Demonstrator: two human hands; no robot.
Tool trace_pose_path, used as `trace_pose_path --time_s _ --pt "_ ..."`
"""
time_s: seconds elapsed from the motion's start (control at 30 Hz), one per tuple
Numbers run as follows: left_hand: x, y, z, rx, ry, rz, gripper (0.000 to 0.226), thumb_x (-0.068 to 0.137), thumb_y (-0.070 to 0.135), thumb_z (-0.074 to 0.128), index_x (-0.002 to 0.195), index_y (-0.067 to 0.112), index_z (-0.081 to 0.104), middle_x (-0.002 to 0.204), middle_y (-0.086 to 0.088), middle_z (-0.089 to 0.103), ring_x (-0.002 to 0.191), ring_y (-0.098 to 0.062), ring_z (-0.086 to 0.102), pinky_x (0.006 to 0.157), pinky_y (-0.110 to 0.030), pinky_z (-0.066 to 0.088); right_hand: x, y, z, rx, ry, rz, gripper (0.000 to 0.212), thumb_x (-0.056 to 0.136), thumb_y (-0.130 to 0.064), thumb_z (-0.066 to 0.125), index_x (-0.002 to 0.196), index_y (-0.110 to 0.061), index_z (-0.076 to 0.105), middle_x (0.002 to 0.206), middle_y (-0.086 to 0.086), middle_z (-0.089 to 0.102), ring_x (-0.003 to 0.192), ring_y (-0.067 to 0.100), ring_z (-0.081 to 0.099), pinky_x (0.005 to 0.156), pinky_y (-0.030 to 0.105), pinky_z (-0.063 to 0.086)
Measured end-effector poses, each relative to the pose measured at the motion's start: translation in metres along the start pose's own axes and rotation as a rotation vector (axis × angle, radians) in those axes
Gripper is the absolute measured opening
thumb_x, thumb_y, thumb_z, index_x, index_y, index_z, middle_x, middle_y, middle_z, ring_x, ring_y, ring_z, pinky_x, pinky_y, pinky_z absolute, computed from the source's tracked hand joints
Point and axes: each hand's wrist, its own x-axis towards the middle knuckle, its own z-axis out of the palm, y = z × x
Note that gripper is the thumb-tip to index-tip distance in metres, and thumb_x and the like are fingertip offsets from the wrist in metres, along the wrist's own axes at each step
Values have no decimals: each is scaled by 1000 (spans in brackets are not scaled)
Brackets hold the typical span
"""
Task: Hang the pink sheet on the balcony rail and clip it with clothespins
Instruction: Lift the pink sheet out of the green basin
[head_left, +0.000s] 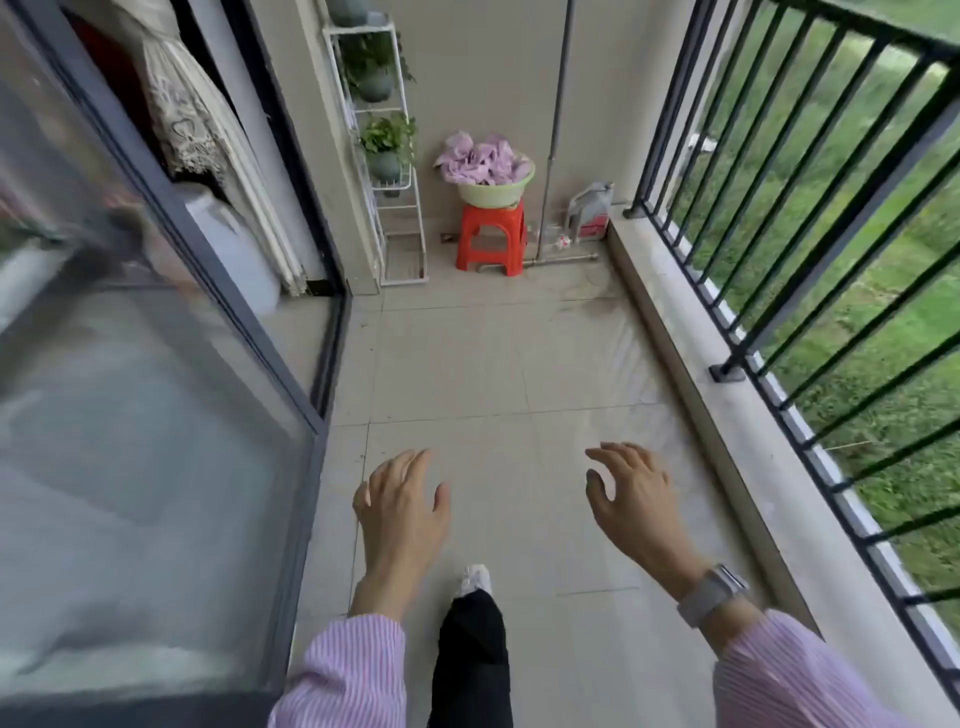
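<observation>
The pink sheet (483, 161) lies crumpled in a pale green basin (496, 192) on a red plastic stool (491, 236) at the far end of the balcony. The black metal balcony rail (810, 171) runs along the right side above a concrete ledge. My left hand (402, 512) and my right hand (636, 496) hover low in front of me over the floor tiles, fingers spread and relaxed, holding nothing. Both are far from the sheet. No clothespins are visible.
A white plant rack (384, 150) with potted plants stands left of the stool. A pole (556, 130) and a jug (589, 210) sit in the far right corner. A glass sliding door (156, 338) lines the left. My leg and shoe (475, 579) step forward.
</observation>
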Motion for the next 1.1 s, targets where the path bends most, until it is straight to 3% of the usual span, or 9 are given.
trace_pose_path --time_s 0.13,0.27,0.43,0.67,0.83,1.1 --pt "107 -8 8 63 -139 5 44 91 34 44 132 18 40 141 -2 40 132 -22 30 109 -45 22 99 -12 26 -84 -143 71 36 88 -30 44 119 -17 55 131 4 53 129 26 35 104 42 26" --pt "215 -6 10 107 -228 94 44 92 36 39 133 20 38 143 2 38 133 -17 29 110 -41 20 193 -35 36 -88 -164 51 34 90 -28 45 122 -18 52 133 1 51 129 22 35 104 38 27" --pt "318 12 22 98 -238 89 36 90 31 44 121 16 52 127 -4 55 118 -25 47 98 -35 32 284 -40 44 -41 -160 101 32 88 -22 49 119 -13 55 130 9 52 124 29 42 101 40 33" --pt "451 33 62 123 -316 103 27 90 27 43 109 14 57 116 -5 60 107 -25 52 90 -33 37 425 -20 77 -64 -269 179 31 91 -28 42 118 -18 55 125 1 57 124 22 41 101 38 33" --pt "586 42 70 161 -312 33 28 91 26 42 110 13 57 118 -6 59 109 -27 51 88 -33 38 569 -19 101 -37 -380 139 36 93 -30 38 127 -19 44 133 2 51 127 22 38 102 38 33" --pt "790 62 58 119 -246 -14 30 93 26 40 117 12 53 123 -5 57 109 -22 52 91 -33 42 788 -46 117 -63 -419 17 37 93 -28 39 128 -19 43 134 2 47 127 23 36 100 36 33"
